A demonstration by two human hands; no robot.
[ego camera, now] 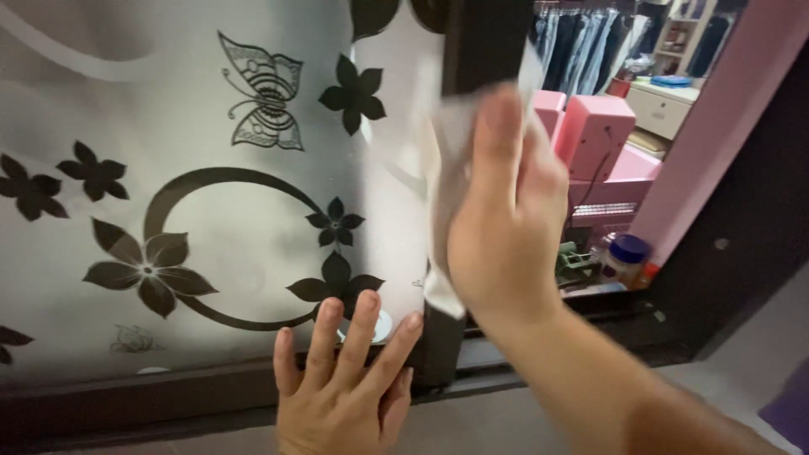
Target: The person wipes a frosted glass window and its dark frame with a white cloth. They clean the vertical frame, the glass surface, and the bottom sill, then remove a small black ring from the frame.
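Here the right hand (pixel 506 211) occupies the centre of the frame, slightly right. Its fingers are held together and extended upward, pressing a white cloth (pixel 445 181) flat against the dark vertical frame (pixel 480 42) of a sliding door. The cloth is trapped between the palm and the frame; its lower edge hangs free below the heel of the hand, and its upper part is blurred. The right forearm runs from the wrist down to the lower right corner of the frame.

The left hand (pixel 345 388) sits at lower centre. Its fingers are spread and laid flat, holding nothing. The fingertips touch the lower edge of the frosted glass panel (pixel 168 101) and the dark bottom rail (pixel 126 404) beneath it.

The glass panel fills the left half of the frame. It carries dark flower motifs (pixel 147 270), a curved band, and a butterfly outline (pixel 263 93) in the upper left.

To the right of the vertical frame, pink box-shaped items (pixel 594 126) stand in the upper right. Below them, at right centre, stands a jar with a blue lid (pixel 625 257). Hanging clothes (pixel 581 38) appear along the top edge at upper right. A pink wall edge (pixel 716 126) slants down the far right.
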